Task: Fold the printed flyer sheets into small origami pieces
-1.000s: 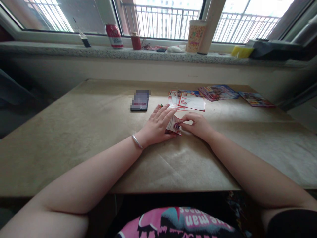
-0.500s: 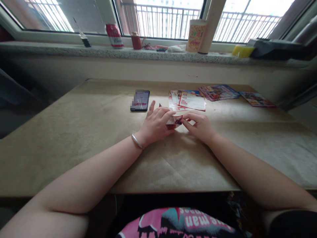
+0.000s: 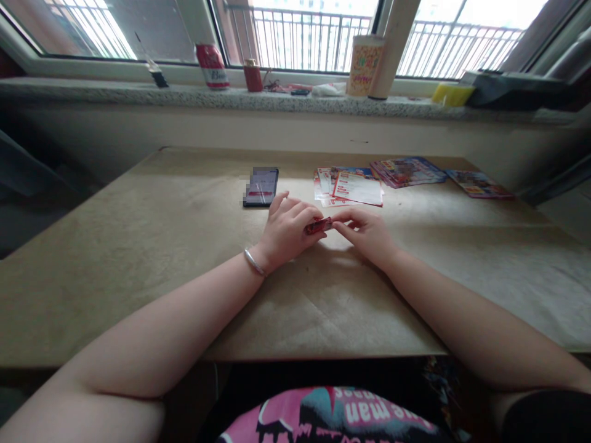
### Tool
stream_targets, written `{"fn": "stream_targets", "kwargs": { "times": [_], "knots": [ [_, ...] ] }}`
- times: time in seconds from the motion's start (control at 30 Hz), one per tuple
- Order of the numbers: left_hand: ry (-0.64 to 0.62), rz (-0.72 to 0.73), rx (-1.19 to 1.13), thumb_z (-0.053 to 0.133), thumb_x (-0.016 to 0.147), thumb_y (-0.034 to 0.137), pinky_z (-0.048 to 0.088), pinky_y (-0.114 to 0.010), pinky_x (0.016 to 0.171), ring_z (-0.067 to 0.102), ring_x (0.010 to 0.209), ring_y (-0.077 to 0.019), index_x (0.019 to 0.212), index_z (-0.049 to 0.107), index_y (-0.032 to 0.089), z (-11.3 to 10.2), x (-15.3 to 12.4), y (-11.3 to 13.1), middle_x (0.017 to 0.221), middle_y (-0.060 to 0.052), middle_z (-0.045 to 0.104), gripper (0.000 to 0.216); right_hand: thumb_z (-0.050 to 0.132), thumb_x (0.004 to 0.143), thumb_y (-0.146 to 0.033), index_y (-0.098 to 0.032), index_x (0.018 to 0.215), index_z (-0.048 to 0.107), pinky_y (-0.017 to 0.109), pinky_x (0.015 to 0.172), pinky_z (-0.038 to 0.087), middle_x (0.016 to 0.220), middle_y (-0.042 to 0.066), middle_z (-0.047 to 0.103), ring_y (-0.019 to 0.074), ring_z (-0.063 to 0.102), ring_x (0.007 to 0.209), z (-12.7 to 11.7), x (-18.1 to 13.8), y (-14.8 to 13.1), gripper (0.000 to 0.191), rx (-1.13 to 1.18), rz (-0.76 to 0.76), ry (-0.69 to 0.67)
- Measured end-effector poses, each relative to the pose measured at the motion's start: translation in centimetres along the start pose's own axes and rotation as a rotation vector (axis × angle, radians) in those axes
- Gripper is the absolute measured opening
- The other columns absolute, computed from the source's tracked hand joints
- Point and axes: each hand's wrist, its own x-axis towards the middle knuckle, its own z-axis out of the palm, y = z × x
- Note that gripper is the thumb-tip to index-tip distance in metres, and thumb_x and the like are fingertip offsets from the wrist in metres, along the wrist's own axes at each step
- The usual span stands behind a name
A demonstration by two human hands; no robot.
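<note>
A small piece of folded red printed paper (image 3: pixel 318 226) is held low over the middle of the table. My left hand (image 3: pixel 290 227) is closed on it from the left, thumb below and fingers above, covering much of it. At its right end, my right hand (image 3: pixel 367 232) pinches the edge between thumb and fingertips. Just beyond my hands lie loose printed sheets (image 3: pixel 359 188), white and red, overlapping one another. A phone (image 3: pixel 261 187) with its screen lit rests behind my left hand.
Farther right on the table (image 3: pixel 138 264) are a stack of colourful printed sheets (image 3: pixel 406 171) and another small pile (image 3: pixel 480 184). On the windowsill (image 3: pixel 175 97) stand a red can (image 3: pixel 212 66), a red bottle (image 3: pixel 252 77) and a patterned cup (image 3: pixel 364 66).
The paper now looks narrower and flatter, with its pale raised part no longer showing. Both hands stay in nearly the same place; the right has shifted slightly left.
</note>
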Motion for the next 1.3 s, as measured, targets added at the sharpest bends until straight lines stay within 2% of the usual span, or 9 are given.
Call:
{"fn": "stream_targets", "kwargs": {
  "times": [0.2,0.37,0.57,0.67,0.77,0.87,0.93,1.13,1.3],
  "knots": [
    [0.038,-0.037,-0.052,0.063,0.087,0.042,0.017,-0.051,0.119,0.062,0.089,-0.0171,0.087,0.062,0.023,0.1,0.0,0.0,0.091,0.002,0.070,0.018,0.069,0.078,-0.032,-0.021,0.095,0.068,0.027,0.061,0.052,0.096,0.005,0.072,0.0162,0.068,0.081,0.5,0.0,0.8,0.020,0.084,0.104,-0.049],
    [0.061,-0.031,-0.129,0.061,0.089,0.039,0.024,-0.047,0.118,0.063,0.086,-0.0143,0.082,0.060,0.022,0.3,0.1,-0.2,0.088,0.002,0.069,0.019,0.068,0.077,-0.026,-0.021,0.095,0.067,0.026,0.060,0.051,0.087,0.003,0.072,0.0125,0.065,0.067,1.1,0.2,1.2,0.019,0.099,0.152,-0.081],
    [0.055,0.002,-0.235,0.059,0.091,0.037,0.027,-0.045,0.117,0.064,0.088,-0.0133,0.085,0.058,0.021,0.2,0.2,0.0,0.090,0.001,0.069,0.017,0.071,0.078,-0.035,-0.022,0.089,0.070,0.025,0.057,0.049,0.087,0.002,0.073,0.0130,0.064,0.069,1.2,0.3,0.9,0.017,0.061,0.090,-0.025],
    [0.035,0.008,-0.254,0.060,0.090,0.035,0.028,-0.046,0.117,0.063,0.099,-0.0157,0.098,0.057,0.020,0.1,0.1,0.2,0.102,-0.003,0.069,0.017,0.069,0.080,-0.034,-0.022,0.089,0.072,0.025,0.057,0.050,0.087,0.002,0.073,0.0138,0.065,0.071,0.9,0.2,0.6,0.015,0.017,0.054,0.015],
    [0.041,-0.027,-0.219,0.064,0.085,0.035,0.024,-0.049,0.118,0.061,0.109,-0.0194,0.117,0.051,0.019,0.2,-0.1,0.2,0.115,-0.007,0.065,0.038,0.069,0.081,-0.032,-0.023,0.091,0.073,0.026,0.059,0.051,0.090,0.003,0.074,0.0150,0.066,0.077,0.6,0.1,0.1,0.014,-0.030,0.012,0.059],
    [0.077,-0.080,-0.212,0.067,0.082,0.035,0.020,-0.051,0.119,0.063,0.108,-0.0200,0.125,0.045,0.018,0.4,-0.3,0.2,0.114,-0.007,0.067,0.051,0.068,0.082,-0.030,-0.024,0.092,0.073,0.026,0.058,0.052,0.091,0.003,0.074,0.0154,0.066,0.079,0.4,0.0,-0.5,0.012,-0.066,-0.048,0.106],
    [0.085,-0.107,-0.230,0.069,0.081,0.034,0.019,-0.051,0.119,0.065,0.104,-0.0191,0.123,0.047,0.019,0.4,-0.3,0.2,0.109,-0.004,0.070,0.049,0.067,0.082,-0.028,-0.025,0.092,0.073,0.026,0.057,0.052,0.091,0.003,0.074,0.0156,0.066,0.080,0.4,0.0,-0.9,0.011,-0.081,-0.081,0.124],
    [0.122,-0.122,-0.304,0.066,0.086,0.034,0.017,-0.050,0.120,0.067,0.100,-0.0168,0.097,0.061,0.023,-0.2,0.2,0.6,0.102,0.000,0.073,0.016,0.067,0.083,-0.027,-0.026,0.091,0.072,0.030,0.064,0.055,0.093,0.003,0.073,0.0174,0.066,0.089,0.3,-0.1,-1.5,0.009,-0.072,-0.166,0.150],
    [0.152,-0.087,-0.339,0.069,0.085,0.034,0.017,-0.050,0.120,0.064,0.106,-0.0177,0.093,0.063,0.024,-0.2,0.3,0.5,0.103,0.000,0.073,0.015,0.068,0.083,-0.025,-0.026,0.091,0.072,0.031,0.066,0.055,0.093,0.003,0.071,0.0173,0.065,0.089,0.3,-0.2,-1.6,0.009,-0.082,-0.201,0.167]
  ]
}}
